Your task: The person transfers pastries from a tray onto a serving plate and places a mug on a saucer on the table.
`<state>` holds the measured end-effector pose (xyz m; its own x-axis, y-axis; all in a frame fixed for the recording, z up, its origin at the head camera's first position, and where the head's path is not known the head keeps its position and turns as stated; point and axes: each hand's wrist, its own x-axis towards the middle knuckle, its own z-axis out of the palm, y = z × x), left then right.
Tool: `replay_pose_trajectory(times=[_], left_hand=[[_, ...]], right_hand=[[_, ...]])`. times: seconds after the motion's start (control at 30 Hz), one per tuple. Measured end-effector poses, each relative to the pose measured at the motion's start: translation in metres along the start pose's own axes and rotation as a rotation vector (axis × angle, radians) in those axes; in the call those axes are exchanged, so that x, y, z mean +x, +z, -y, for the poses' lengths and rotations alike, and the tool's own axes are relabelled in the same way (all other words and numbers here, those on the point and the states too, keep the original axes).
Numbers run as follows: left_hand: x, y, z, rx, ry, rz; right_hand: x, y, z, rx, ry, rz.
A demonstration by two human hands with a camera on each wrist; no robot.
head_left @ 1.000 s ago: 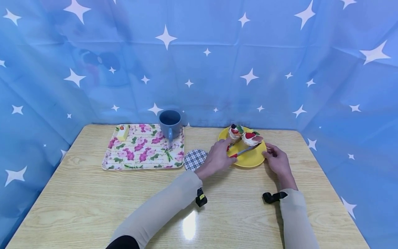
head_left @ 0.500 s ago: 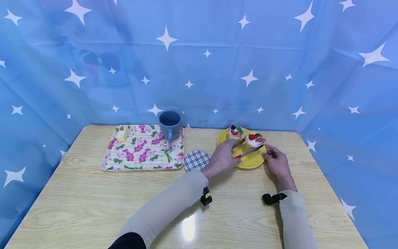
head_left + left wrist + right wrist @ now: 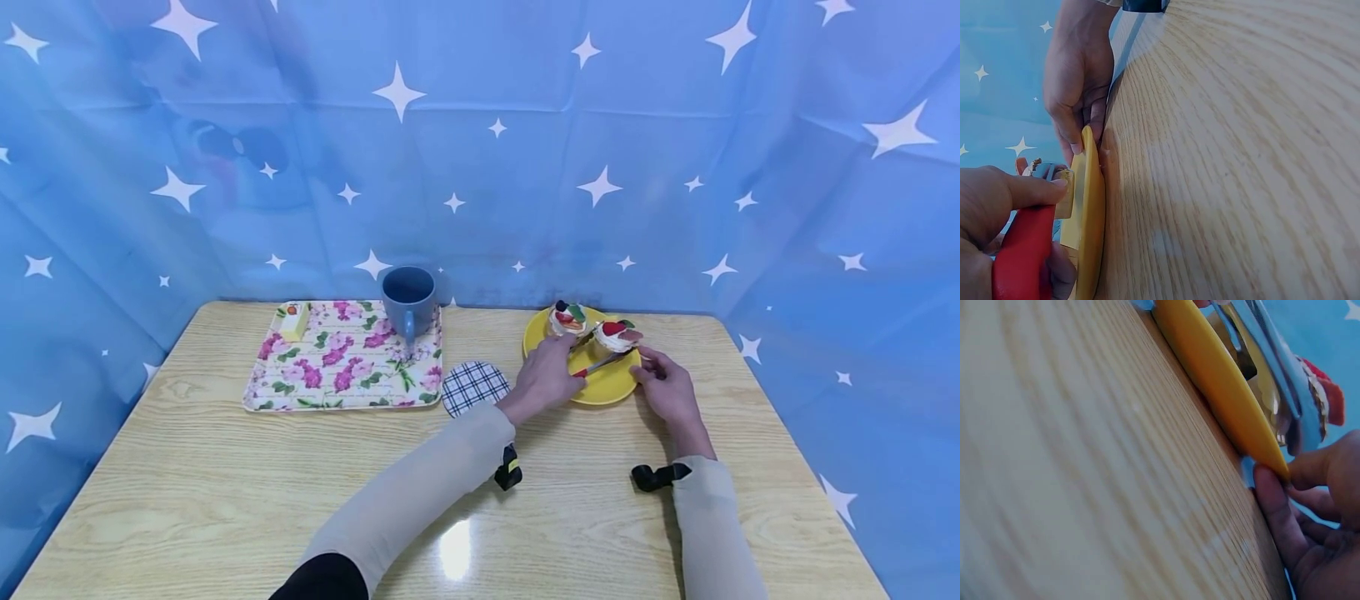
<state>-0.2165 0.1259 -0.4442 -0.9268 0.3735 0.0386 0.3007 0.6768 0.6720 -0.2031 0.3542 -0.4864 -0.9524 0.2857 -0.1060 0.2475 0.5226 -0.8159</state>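
A pair of tongs with red handles (image 3: pixel 1022 250) and metal arms (image 3: pixel 602 364) is gripped by my left hand (image 3: pixel 546 373), low over the left side of a yellow plate (image 3: pixel 609 387). The tongs' arms lie on either side of a cream tart (image 3: pixel 617 340) topped with strawberry and a green leaf, at the plate's right. A second cream tart (image 3: pixel 567 319), with berries on top, stands at the back left of the plate. My right hand (image 3: pixel 670 398) pinches the plate's right rim, thumb above and fingers beneath in the right wrist view.
Left of the plate lies a round checked coaster (image 3: pixel 472 387). Farther left is a floral tray (image 3: pixel 300 392) bearing a blue mug (image 3: pixel 408 300) and a small yellow cake piece (image 3: pixel 294 322). A starry blue curtain (image 3: pixel 480 167) hangs behind the wooden table (image 3: pixel 225 492).
My left hand has shifted a little to the right with the tongs, and the tart between their arms has moved right as well. The right hand has stayed at the plate's rim.
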Motion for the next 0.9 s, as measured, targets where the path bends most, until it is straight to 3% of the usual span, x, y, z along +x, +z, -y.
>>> replay_pose_trajectory(times=[0.9], left_hand=[[0.0023, 0.0057, -0.0003, 0.025, -0.038, -0.003]], right_hand=[[-0.0023, -0.0004, 0.002, 0.009, -0.008, 0.009]])
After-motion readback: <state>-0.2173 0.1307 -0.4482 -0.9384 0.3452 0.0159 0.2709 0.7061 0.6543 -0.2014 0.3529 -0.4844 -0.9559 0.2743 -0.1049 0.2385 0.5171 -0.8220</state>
